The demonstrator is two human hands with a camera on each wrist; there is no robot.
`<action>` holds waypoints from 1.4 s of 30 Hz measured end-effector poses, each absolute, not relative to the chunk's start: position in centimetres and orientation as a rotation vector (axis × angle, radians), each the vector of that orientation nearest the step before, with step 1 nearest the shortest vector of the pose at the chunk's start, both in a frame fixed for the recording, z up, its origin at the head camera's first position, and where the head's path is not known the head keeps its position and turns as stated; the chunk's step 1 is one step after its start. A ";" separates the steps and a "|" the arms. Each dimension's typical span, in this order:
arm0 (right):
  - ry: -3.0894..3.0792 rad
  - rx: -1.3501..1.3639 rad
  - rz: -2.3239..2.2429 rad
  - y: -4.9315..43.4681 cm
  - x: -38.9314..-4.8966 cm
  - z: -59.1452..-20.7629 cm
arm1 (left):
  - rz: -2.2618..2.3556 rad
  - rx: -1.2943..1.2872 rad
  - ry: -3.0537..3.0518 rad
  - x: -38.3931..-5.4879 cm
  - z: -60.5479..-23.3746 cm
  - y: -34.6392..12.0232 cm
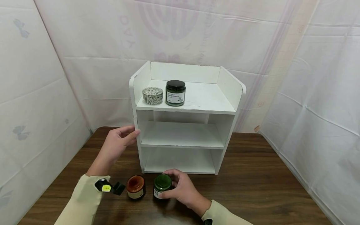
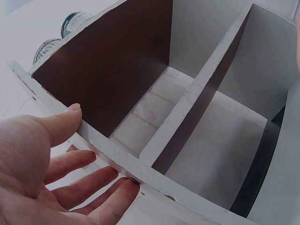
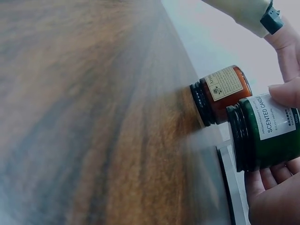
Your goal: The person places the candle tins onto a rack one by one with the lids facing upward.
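My right hand (image 1: 184, 189) grips a green scented candle jar (image 1: 162, 182) in front of the shelf, thumb on its white label. The jar is upside down, black lid at the bottom; whether it touches the table I cannot tell. Left of it, an amber candle jar (image 1: 135, 187) also stands on its black lid. My left hand (image 1: 116, 142) touches the left side of a white shelf unit (image 1: 182, 146). In the left wrist view, its thumb lies by the front edge and its fingers (image 2: 86, 185) extend along the side panel.
On the top shelf stand a patterned round tin (image 1: 152, 96) and another dark green candle jar (image 1: 175, 97) with a black lid. Below are two open compartments. The brown wooden table (image 1: 258, 187) is enclosed by white cloth walls (image 1: 315, 78).
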State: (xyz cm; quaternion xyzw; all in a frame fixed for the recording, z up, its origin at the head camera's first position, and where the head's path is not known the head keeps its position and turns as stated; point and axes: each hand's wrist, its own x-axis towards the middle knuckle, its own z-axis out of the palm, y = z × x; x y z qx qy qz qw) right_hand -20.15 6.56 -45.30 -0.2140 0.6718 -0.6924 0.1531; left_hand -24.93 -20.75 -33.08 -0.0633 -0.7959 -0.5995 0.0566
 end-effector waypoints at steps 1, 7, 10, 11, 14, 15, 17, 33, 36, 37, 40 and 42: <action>1.923 -0.615 -1.989 6.6 -20.2 -45.3 | -1.820 -0.194 -2.414 -24.9 -33.1 -20.7; 1.906 -0.623 -2.002 6.7 -20.3 -45.4 | -1.827 -0.203 -2.414 -24.9 -33.0 -20.7; 1.911 -0.630 -2.009 6.7 -20.4 -45.5 | -1.823 -0.200 -2.417 -24.9 -33.0 -20.6; 1.913 -0.631 -2.011 6.8 -20.5 -45.5 | -1.823 -0.198 -2.417 -24.9 -33.0 -20.6; 1.919 -0.629 -2.014 6.8 -20.5 -45.5 | -1.830 -0.195 -2.411 -24.9 -33.0 -20.6; 1.919 -0.630 -2.016 6.8 -20.5 -45.5 | -1.834 -0.195 -2.408 -24.9 -33.0 -20.6; 1.917 -0.632 -2.019 6.8 -20.5 -45.4 | -1.837 -0.195 -2.407 -24.9 -33.0 -20.6; 1.876 -0.635 -2.041 7.0 -20.1 -45.0 | -1.819 -0.185 -2.436 -24.6 -32.8 -20.7; 1.865 -0.626 -2.045 7.0 -20.1 -45.0 | -1.816 -0.179 -2.441 -24.6 -32.8 -20.7; 1.858 -0.633 -2.048 7.0 -20.1 -45.1 | -1.814 -0.176 -2.444 -24.6 -32.8 -20.7; 1.841 -0.647 -2.050 7.0 -20.1 -45.1 | -1.809 -0.170 -2.451 -24.6 -32.8 -20.7; 1.832 -0.653 -2.051 7.0 -20.1 -45.1 | -1.805 -0.169 -2.454 -24.6 -32.8 -20.7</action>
